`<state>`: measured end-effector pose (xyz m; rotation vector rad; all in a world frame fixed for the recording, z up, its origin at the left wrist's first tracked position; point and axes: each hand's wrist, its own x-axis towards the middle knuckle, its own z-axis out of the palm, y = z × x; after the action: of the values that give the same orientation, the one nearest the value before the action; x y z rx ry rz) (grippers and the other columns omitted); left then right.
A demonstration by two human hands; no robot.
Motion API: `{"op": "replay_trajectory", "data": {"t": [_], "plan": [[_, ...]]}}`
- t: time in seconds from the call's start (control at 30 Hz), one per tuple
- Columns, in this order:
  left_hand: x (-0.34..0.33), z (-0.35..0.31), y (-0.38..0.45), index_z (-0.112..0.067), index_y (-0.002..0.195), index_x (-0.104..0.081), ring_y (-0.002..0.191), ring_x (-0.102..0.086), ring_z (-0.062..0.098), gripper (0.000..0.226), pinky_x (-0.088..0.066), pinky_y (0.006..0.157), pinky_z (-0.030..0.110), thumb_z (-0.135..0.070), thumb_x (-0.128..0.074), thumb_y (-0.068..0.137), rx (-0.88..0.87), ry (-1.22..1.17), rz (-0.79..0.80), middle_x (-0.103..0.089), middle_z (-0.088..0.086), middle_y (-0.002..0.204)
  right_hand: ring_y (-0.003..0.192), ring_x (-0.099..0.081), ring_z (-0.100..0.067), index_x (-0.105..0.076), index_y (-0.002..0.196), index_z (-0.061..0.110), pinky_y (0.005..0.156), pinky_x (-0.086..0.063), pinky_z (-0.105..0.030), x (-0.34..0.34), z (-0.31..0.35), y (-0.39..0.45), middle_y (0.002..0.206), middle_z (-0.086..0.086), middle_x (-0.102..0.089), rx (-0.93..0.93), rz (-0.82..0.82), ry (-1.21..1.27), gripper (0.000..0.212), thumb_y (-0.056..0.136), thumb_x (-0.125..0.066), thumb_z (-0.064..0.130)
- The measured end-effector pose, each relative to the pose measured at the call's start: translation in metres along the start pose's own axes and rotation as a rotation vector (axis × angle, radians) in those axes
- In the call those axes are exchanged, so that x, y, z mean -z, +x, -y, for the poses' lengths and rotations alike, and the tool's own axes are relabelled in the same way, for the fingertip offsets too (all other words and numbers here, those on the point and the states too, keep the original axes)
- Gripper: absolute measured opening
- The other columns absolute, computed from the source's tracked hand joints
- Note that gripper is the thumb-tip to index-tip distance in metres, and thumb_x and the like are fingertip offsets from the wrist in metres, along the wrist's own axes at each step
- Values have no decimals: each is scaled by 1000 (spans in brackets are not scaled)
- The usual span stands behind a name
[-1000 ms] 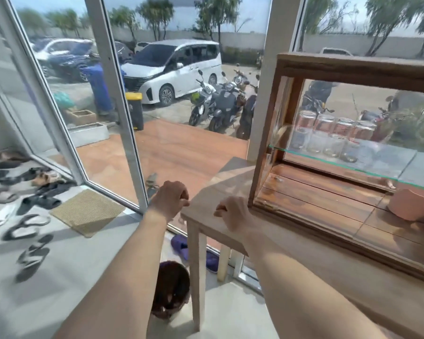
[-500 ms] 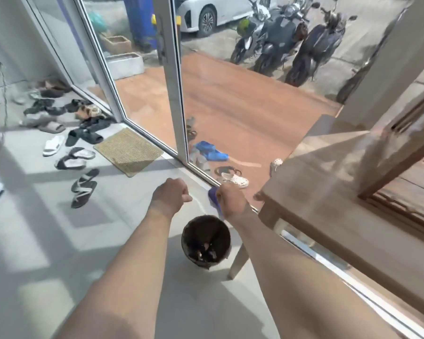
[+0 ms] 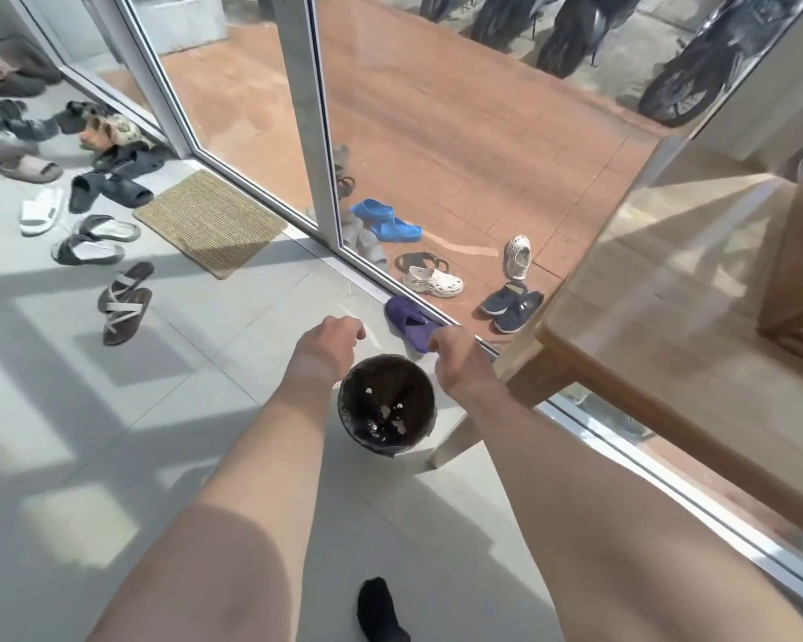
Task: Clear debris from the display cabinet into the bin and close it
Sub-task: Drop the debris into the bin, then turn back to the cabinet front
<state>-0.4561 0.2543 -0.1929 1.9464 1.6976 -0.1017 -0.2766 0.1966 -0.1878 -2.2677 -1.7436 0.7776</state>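
A small dark round bin (image 3: 387, 405) stands on the grey tiled floor by the table's leg, with pale crumbs of debris lying at its bottom. My left hand (image 3: 330, 342) hovers over the bin's far left rim with its fingers curled shut. My right hand (image 3: 455, 363) hangs over the far right rim, also closed. Nothing shows in either fist. Only a wooden corner post of the display cabinet (image 3: 798, 271) is in view, at the right edge, on the wooden table (image 3: 645, 326).
A purple slipper (image 3: 406, 322) lies just beyond the bin against the glass door's sill (image 3: 367, 275). A woven mat (image 3: 209, 222) and several sandals are scattered to the left. My foot in a black sock (image 3: 381, 609) is near the bottom edge.
My view has swung down from the cabinet to the floor. Both closed hands have moved from the table's edge to just above the bin.
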Motion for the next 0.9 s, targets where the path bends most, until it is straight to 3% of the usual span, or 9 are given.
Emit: {"op": "replay_trajectory", "data": {"t": [0.1,0.2,0.3,0.4,0.53,0.6,0.7,0.77,0.9], "plan": [[7,-3,-20,-16,122,-61,106,-63,36,40,-49,95,40,-1,-38,93,19,3,-46,-57,15,123,108,-58,-35,-63,109,4,88,-47,-38,9,2,-16,118,-18,-59,18,-24,9,27,90,-45,-3],[22,-13,-47,-15,111,-64,99,-64,36,37,-51,88,38,1,-39,91,1,2,-145,-61,15,116,96,-60,-34,-63,99,2,73,-45,-36,32,9,-36,107,-19,-60,39,-77,49,24,86,-44,-6],[38,-34,-82,-15,110,-62,104,-62,35,35,-48,88,38,1,-38,90,16,27,-202,-61,14,118,91,-60,-34,-61,100,0,66,-44,-35,60,18,-66,103,-15,-55,115,-108,36,27,85,-42,-10],[53,-67,-115,-15,113,-60,111,-60,34,36,-49,93,41,0,-38,89,14,26,-282,-62,12,125,92,-64,-33,-62,103,5,73,-51,-36,90,17,-99,100,-11,-60,154,-174,82,30,84,-41,-5],[71,-131,-149,-15,101,-59,92,-61,35,25,-49,77,38,-4,-41,90,-95,27,-422,-67,15,112,98,-61,-35,-62,104,2,82,-50,-39,145,-2,-151,106,-20,-65,166,-287,205,25,86,-45,-1],[77,-164,-158,-17,104,-59,92,-63,36,24,-49,76,38,-7,-43,89,-140,-5,-459,-67,15,109,99,-60,-33,-61,105,4,84,-49,-40,169,-24,-174,105,-17,-65,151,-349,228,19,89,-51,9],[78,-215,-169,-13,111,-60,103,-64,36,29,-50,84,39,-5,-44,88,-268,-29,-485,-68,17,110,96,-63,-31,-61,98,10,82,-53,-43,201,-67,-202,103,-15,-65,64,-445,232,19,85,-48,7],[73,-250,-176,-11,105,-65,104,-63,35,28,-51,89,40,-6,-44,87,-360,-34,-504,-69,16,106,92,-65,-33,-60,92,10,80,-54,-47,220,-98,-217,99,-15,-66,-14,-510,242,18,86,-44,6],[50,-314,-183,-11,99,-68,101,-65,34,27,-53,87,40,-8,-45,86,-543,-35,-477,-70,15,102,97,-63,-38,-62,96,6,79,-50,-41,249,-155,-238,106,-19,-65,-170,-584,232,25,87,-39,5]]}}
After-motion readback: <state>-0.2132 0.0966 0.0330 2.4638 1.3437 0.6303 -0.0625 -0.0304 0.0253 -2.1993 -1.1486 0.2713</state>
